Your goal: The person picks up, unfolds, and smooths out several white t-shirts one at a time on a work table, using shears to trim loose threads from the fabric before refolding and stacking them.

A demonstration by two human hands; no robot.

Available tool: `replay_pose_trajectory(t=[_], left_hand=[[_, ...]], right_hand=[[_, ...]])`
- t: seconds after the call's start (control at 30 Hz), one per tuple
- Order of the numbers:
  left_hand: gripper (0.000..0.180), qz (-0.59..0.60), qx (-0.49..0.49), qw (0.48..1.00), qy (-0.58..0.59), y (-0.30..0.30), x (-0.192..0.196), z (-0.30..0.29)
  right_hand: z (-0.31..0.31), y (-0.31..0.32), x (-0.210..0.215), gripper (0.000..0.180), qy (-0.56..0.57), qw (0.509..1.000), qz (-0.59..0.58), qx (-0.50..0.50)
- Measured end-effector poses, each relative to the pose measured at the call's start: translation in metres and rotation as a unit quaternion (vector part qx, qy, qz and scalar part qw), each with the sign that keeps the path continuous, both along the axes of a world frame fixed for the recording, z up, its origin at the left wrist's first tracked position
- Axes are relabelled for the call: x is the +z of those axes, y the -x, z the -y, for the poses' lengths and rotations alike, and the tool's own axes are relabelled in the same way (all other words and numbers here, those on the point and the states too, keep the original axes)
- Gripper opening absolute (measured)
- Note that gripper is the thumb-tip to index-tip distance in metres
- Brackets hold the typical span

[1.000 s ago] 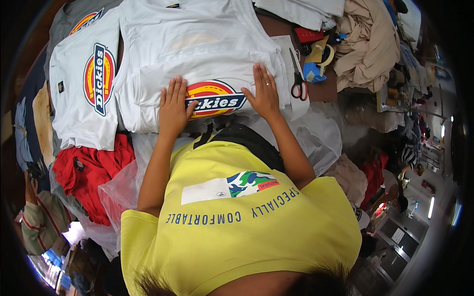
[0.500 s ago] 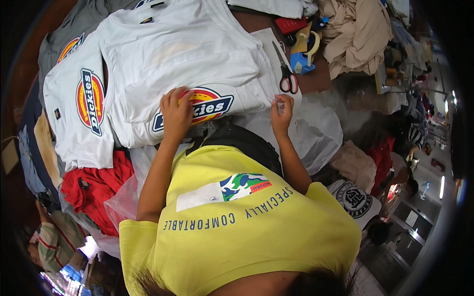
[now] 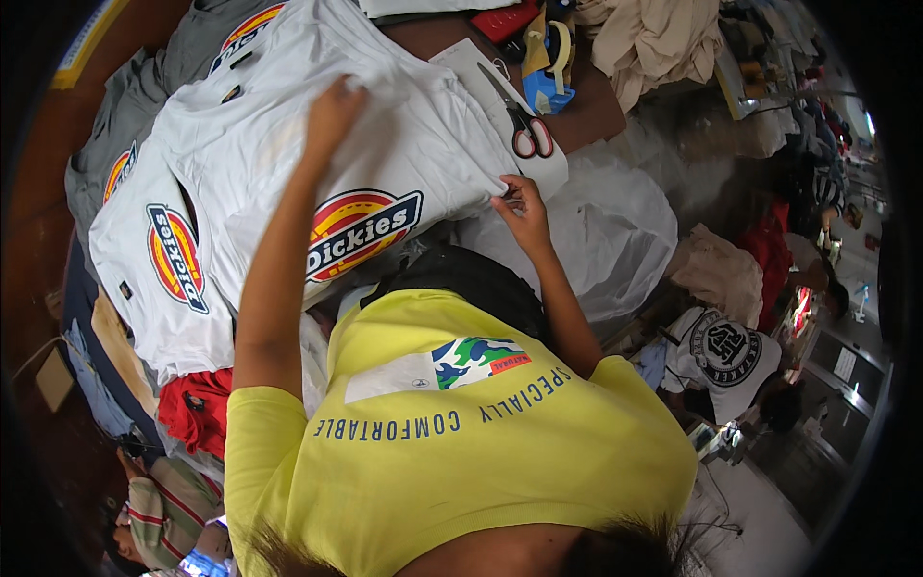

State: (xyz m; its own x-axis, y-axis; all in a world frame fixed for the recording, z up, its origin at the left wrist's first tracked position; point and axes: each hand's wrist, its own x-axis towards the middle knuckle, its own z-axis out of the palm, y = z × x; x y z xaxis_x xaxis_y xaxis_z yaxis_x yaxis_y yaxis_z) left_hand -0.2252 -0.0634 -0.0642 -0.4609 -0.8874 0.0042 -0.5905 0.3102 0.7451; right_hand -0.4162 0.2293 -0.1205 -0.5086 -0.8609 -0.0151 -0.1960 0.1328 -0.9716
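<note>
A white T-shirt (image 3: 404, 125) with a red, yellow and navy printed emblem lies spread over a pile of garments in front of me. My left hand (image 3: 335, 113) is over the middle of this shirt, past the emblem; its fingers are smeared by motion, so their grip is unclear. At the shirt's right edge, my right hand (image 3: 522, 210) pinches the cloth between thumb and fingers. Another white T-shirt (image 3: 144, 279) with a like emblem lies to the left, and grey shirts (image 3: 115, 96) show beyond it.
Black-and-red scissors (image 3: 529, 130) lie on white paper just beyond my right hand. Farther back stands a blue tape dispenser (image 3: 548, 91). Beige cloth (image 3: 654, 43) is heaped at the far right. Clear plastic (image 3: 615, 231) and red cloth (image 3: 192, 409) lie nearer. Other people sit around.
My left hand has moved away from the emblem, farther across the shirt. My right hand has shifted slightly left and nearer, with the shirt's edge in it. The head view has turned somewhat.
</note>
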Motion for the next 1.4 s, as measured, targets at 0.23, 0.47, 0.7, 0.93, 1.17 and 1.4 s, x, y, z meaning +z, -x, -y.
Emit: replay_pose_trajectory(t=[0.23, 0.47, 0.7, 0.93, 1.17, 1.4], left_hand=[[0.049, -0.049, -0.036, 0.990, -0.125, -0.003, 0.019, 0.075], [0.051, 0.119, -0.179, 0.971, -0.103, 0.016, 0.036, 0.060], [0.025, -0.083, -0.145, 0.980, -0.111, 0.032, 0.029, 0.096], [0.024, -0.075, -0.150, 0.977, -0.134, 0.060, 0.029, 0.102], [0.020, -0.119, -0.128, 0.973, -0.152, 0.053, 0.032, 0.087], [0.024, -0.132, -0.221, 0.966, 0.037, -0.030, 0.030, 0.056]], right_hand=[[0.002, -0.003, 0.011, 0.043, -0.027, 1.000, 0.013, -0.004], [0.009, -0.004, 0.008, 0.037, -0.030, 0.999, 0.005, -0.033], [0.015, -0.011, 0.017, 0.019, -0.065, 0.994, 0.078, -0.046], [0.012, -0.009, 0.026, 0.018, -0.086, 0.983, 0.155, -0.044], [0.013, -0.010, 0.020, 0.016, -0.077, 0.990, 0.101, -0.054], [0.010, -0.014, 0.027, 0.020, -0.007, 0.973, -0.229, 0.016]])
